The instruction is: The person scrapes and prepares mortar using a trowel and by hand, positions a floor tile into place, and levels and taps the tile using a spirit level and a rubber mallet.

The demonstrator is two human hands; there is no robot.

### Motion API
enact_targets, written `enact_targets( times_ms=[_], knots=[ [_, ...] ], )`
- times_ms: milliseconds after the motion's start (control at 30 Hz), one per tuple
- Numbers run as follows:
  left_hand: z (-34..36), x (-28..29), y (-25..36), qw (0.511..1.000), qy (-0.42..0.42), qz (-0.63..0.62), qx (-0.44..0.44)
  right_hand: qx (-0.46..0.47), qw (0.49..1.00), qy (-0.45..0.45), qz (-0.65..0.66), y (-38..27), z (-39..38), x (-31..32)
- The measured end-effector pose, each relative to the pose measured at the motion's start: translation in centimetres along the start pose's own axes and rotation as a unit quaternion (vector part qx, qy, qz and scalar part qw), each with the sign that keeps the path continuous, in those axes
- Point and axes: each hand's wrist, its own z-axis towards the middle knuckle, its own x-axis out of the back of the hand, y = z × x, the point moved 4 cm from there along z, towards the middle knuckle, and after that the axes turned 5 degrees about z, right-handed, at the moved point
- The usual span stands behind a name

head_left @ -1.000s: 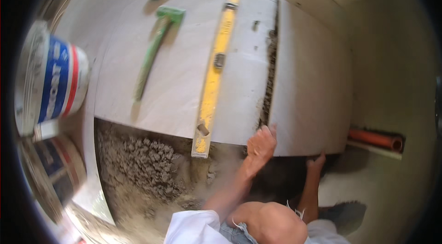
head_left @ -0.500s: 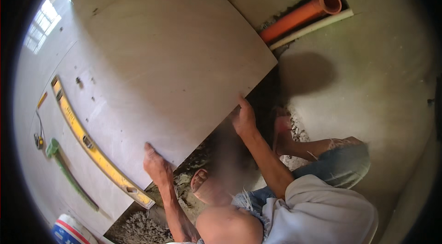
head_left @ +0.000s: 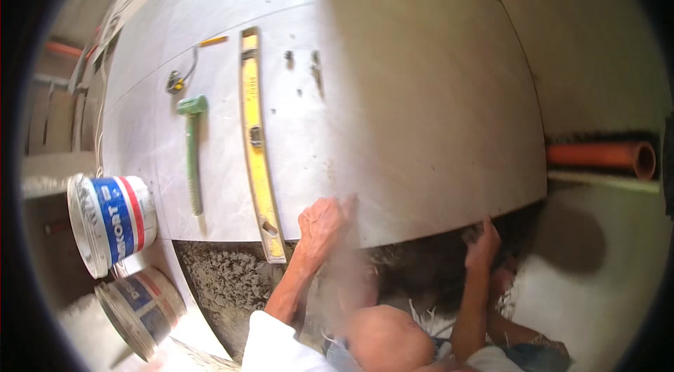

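Note:
A large pale floor tile [head_left: 442, 112] lies ahead of me, its front edge above dark, rough mortar [head_left: 232, 281]. My left hand [head_left: 321, 226] rests near its front left corner with bent fingers touching the surface; the fingertips are slightly blurred. Farther right, my right hand [head_left: 483, 244] pinches the front edge, one digit at the top of the rim and the others curled beside the gap. Left of my left hand, a yellow spirit level [head_left: 254, 119] lies on the neighbouring tile, its near end jutting over the mortar. A green mallet [head_left: 192, 140] lies beyond it.
A tape measure [head_left: 175, 82] and a small yellow-orange tool [head_left: 213, 41] lie farther off. Two white buckets with coloured bands, one upper [head_left: 116, 221] and one lower [head_left: 144, 309], stand at left. An orange pipe [head_left: 604, 156] sits in a wall recess at right.
The view has swung left, bringing the buckets into sight. My left hand has shifted along the front edge toward the level's side of the tile; my right hand stays at that edge.

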Motion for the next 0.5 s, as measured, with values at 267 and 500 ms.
enact_targets(
  times_ms=[267, 500],
  knots=[
    [-2.2, 0.9, -5.0, 0.960, 0.075, -0.192, -0.187, 0.274, 0.942, -0.096, -0.167, -17.5, -3.9, -8.1],
    [-4.5, 0.0, -10.1, 0.931, 0.209, -0.298, -0.044, 0.431, 0.812, -0.274, -0.282, -23.1, -10.2, -21.7]
  ],
)
